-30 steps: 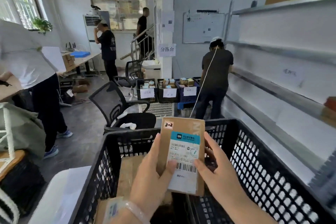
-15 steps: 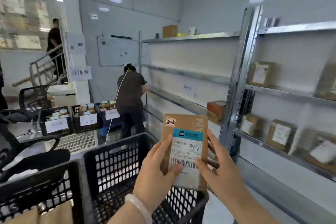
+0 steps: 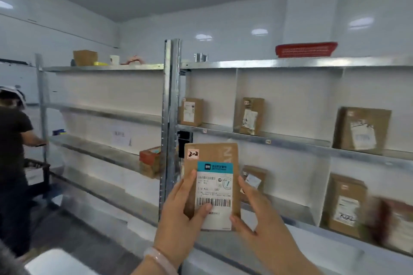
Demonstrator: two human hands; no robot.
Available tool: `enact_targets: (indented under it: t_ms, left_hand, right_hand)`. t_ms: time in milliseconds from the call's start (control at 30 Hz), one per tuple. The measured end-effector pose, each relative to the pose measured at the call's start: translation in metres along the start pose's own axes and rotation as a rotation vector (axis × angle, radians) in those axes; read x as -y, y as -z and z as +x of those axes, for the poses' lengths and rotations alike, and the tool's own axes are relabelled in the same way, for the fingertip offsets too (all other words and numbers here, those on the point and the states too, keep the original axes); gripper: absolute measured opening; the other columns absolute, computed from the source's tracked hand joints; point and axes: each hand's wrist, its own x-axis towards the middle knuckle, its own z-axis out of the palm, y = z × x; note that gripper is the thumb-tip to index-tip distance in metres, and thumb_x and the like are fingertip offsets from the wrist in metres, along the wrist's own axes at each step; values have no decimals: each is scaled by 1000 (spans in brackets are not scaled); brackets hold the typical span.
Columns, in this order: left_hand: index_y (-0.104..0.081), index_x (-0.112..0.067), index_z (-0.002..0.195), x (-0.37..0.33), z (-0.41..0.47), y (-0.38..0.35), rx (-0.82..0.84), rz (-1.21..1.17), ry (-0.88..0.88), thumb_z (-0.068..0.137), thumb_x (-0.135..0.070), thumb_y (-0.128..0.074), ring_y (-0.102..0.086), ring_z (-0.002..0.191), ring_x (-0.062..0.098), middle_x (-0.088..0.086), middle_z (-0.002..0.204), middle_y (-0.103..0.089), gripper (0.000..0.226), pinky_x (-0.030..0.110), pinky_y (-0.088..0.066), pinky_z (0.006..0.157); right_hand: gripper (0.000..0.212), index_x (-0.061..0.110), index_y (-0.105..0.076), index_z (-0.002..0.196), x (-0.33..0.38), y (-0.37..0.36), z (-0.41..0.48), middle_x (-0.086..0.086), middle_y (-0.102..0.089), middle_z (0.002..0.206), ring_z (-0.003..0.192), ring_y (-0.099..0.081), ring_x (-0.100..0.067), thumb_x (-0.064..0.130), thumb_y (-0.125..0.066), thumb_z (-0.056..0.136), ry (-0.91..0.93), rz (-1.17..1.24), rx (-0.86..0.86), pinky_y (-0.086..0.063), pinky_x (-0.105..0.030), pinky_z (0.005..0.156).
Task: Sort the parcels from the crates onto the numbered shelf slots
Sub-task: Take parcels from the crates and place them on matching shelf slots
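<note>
I hold a flat brown parcel (image 3: 213, 156) upright in front of me, its white and teal shipping label facing me. My left hand (image 3: 178, 210) grips its left edge with the thumb across the barcode. My right hand (image 3: 259, 214) holds its right edge. Behind it stands a metal shelf unit (image 3: 290, 140) divided into slots by white partitions. Brown parcels stand in the slots: one (image 3: 191, 111) and another (image 3: 251, 115) on the upper level, a larger one (image 3: 363, 133) at right, and more (image 3: 345, 205) on the level below.
A steel upright (image 3: 170, 107) separates the slotted shelves from a mostly bare rack at left, which carries a red-topped box (image 3: 150, 161). A red basket (image 3: 306, 49) lies on the top shelf. A person in dark clothes (image 3: 12, 152) stands at far left.
My view has swung right and up, from the black crates to the shelves. The crates have left the view. Both hands keep the same hold on the parcel.
</note>
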Motion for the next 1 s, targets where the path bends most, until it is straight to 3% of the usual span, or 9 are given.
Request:
enact_targets:
  t_ms: [67,167,300,400,533,633,833,900,1000]
  left_hand:
    - [-28,-72,133,-3,14,-40,51,-61,-21,84,-17,-75,-49,121,-4,-18,140,-43,86,19,-54,87]
    - [-28,-67,137,-7,32,-89,109,-100,-34,84,-22,-76,-47,128,4,-27,140,-40,84,39,-51,101]
    - [-22,-75,132,-10,54,-140,166,-115,-66,85,-27,-73,-45,128,2,-28,137,-40,84,36,-49,104]
    - [-20,-77,130,-6,72,-173,198,-133,-110,86,-28,-73,-44,128,-2,-21,139,-44,84,26,-46,105]
    - [-23,-68,136,17,96,-216,259,-185,-87,86,-29,-73,-43,130,1,-25,139,-41,81,32,-47,106]
    - [-23,-70,134,43,116,-244,315,-223,-92,86,-28,-73,-42,130,4,-24,138,-41,81,28,-49,103]
    - [-22,-76,130,104,162,-292,385,-257,-90,85,-22,-74,-34,123,-17,-27,135,-39,87,-2,-40,83]
    - [-24,-69,136,126,176,-308,419,-267,-87,86,-20,-74,-37,126,-10,-24,135,-41,86,3,-43,89]
    - [-21,-66,140,157,191,-334,489,-267,-51,87,-26,-73,-40,130,3,-21,137,-40,84,26,-49,101]
  right_hand:
    - [86,69,-1,137,-23,30,0,54,-18,129,128,-34,6,46,-66,84,-40,-61,-36,-45,-33,105]
    - [84,72,0,133,-50,65,0,56,-17,126,120,-30,18,44,-64,86,-87,-129,-77,-45,-27,102]
    - [80,68,-1,135,-82,92,0,35,-22,146,126,-26,13,43,-61,89,-131,-205,-104,-32,-11,101]
    - [77,69,-3,131,-106,99,4,36,-16,144,120,-20,27,42,-62,89,-174,-240,-117,-29,4,89]
    - [78,68,2,133,-139,98,17,40,-10,143,135,-20,6,48,-59,89,-251,-313,-117,-29,-27,112]
    - [80,73,8,128,-168,92,31,52,1,133,135,-19,5,49,-58,88,-292,-381,-114,-26,-24,112]
    - [80,75,15,123,-222,67,74,51,9,130,138,-16,3,53,-53,89,-387,-479,-79,-22,-27,114]
    - [78,74,14,126,-241,57,85,48,9,134,138,-15,4,54,-52,89,-410,-497,-65,-19,-25,114]
    - [78,71,19,128,-269,43,95,45,16,136,139,-9,5,57,-48,89,-443,-562,-27,-10,-18,111]
